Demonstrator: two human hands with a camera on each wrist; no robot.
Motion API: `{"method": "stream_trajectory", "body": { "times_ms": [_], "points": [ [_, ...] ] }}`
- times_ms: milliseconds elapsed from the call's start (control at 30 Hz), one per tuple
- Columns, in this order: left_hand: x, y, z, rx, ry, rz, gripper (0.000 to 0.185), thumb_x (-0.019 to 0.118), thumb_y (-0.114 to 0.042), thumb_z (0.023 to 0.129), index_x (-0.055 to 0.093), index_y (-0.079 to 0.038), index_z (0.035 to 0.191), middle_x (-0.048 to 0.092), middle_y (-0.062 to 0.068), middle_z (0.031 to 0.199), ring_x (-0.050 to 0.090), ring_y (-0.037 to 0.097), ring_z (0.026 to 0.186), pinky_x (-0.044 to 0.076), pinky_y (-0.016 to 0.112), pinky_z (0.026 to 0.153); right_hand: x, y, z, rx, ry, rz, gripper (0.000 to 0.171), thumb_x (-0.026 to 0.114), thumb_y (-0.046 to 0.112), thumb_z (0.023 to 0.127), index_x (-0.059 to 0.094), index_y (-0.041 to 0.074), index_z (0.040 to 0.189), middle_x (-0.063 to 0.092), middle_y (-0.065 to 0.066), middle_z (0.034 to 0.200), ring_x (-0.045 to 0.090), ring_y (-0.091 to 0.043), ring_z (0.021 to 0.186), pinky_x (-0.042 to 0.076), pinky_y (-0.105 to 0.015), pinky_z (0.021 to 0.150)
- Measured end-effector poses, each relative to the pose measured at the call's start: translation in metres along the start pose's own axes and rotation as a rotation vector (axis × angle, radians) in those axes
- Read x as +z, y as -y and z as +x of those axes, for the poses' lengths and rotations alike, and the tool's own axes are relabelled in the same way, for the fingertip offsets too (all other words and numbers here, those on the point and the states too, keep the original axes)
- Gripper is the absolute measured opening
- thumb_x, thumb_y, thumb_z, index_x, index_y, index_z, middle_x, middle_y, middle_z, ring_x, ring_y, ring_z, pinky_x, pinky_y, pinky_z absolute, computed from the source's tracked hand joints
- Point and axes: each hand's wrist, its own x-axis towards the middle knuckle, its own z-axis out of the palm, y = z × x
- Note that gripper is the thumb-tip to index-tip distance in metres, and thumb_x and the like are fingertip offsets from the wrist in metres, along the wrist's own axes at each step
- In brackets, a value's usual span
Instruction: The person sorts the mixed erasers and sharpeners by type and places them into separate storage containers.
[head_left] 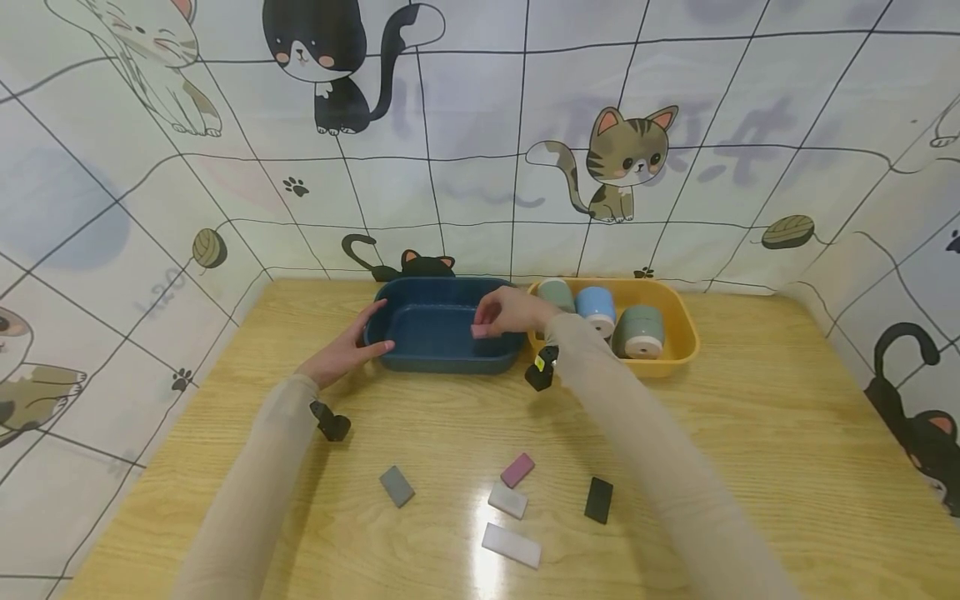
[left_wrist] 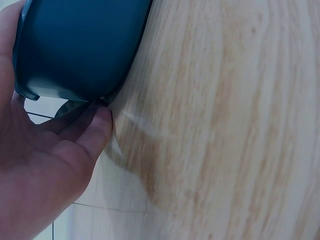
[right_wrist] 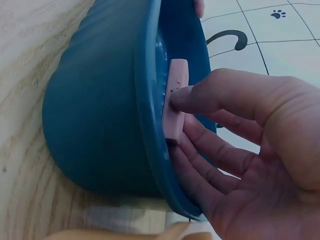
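Observation:
A dark blue plastic bin stands at the back of the table. My left hand holds its left end, thumb at the front rim and fingers along the outer wall. The left wrist view shows those fingers curled about the end of the bin. Over the right part of the bin, my right hand pinches a small pink rectangular block between thumb and fingers, just inside the rim. Nearer on the table lie a grey block, a mauve block, two whitish blocks and a black block.
A yellow bin stands right of the blue one, under my right forearm. It holds green cylinders and a blue cylinder with pale ends. A cat-print cloth hangs behind the table and at its sides.

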Motion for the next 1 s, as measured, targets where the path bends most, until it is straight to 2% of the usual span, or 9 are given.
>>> {"method": "stream_trajectory", "body": {
  "times_ms": [200,433,667,767,1000],
  "points": [
    [-0.002,0.010,0.003,0.002,-0.010,0.016,0.078,0.060,-0.031,0.097,0.007,-0.038,0.155,-0.009,0.002,0.160,-0.005,0.030,0.145,0.011,0.059,0.111,0.006,0.003,0.004,-0.020,0.003,0.008,0.020,0.071,0.007,0.087,0.067,0.003,0.105,0.067,-0.007,0.096,0.061,-0.019,0.086,0.049,-0.030,0.076],
    [-0.001,0.010,0.003,-0.002,-0.009,0.007,0.078,0.060,-0.032,0.097,0.008,-0.039,0.155,-0.008,0.003,0.161,-0.004,0.031,0.145,0.012,0.059,0.111,0.016,0.004,0.012,-0.032,0.000,0.017,0.021,0.074,0.015,0.087,0.068,0.002,0.102,0.067,-0.006,0.090,0.061,-0.018,0.082,0.049,-0.029,0.075],
    [-0.002,0.010,0.004,-0.012,-0.008,0.008,0.079,0.060,-0.031,0.097,0.007,-0.038,0.155,-0.009,0.004,0.160,-0.003,0.032,0.145,0.013,0.059,0.110,0.019,0.004,0.014,-0.028,0.002,0.012,0.023,0.067,0.002,0.084,0.068,0.001,0.107,0.067,-0.008,0.099,0.061,-0.020,0.093,0.048,-0.031,0.082],
    [0.000,0.006,0.002,-0.024,-0.006,0.004,0.080,0.061,-0.029,0.097,0.007,-0.036,0.155,-0.010,0.005,0.160,-0.004,0.033,0.145,0.012,0.060,0.110,0.018,0.006,0.013,-0.019,0.001,0.014,0.024,0.067,0.003,0.085,0.068,0.001,0.109,0.066,-0.009,0.102,0.060,-0.021,0.098,0.047,-0.033,0.086],
    [0.003,-0.021,-0.010,-0.028,0.015,0.001,0.081,0.059,-0.023,0.098,0.004,-0.021,0.157,-0.010,0.012,0.160,-0.004,0.038,0.144,0.012,0.061,0.109,0.017,0.005,0.011,-0.015,-0.002,0.015,0.024,0.067,0.005,0.087,0.067,0.002,0.111,0.065,-0.008,0.104,0.059,-0.021,0.100,0.046,-0.033,0.088]
  ]
}}
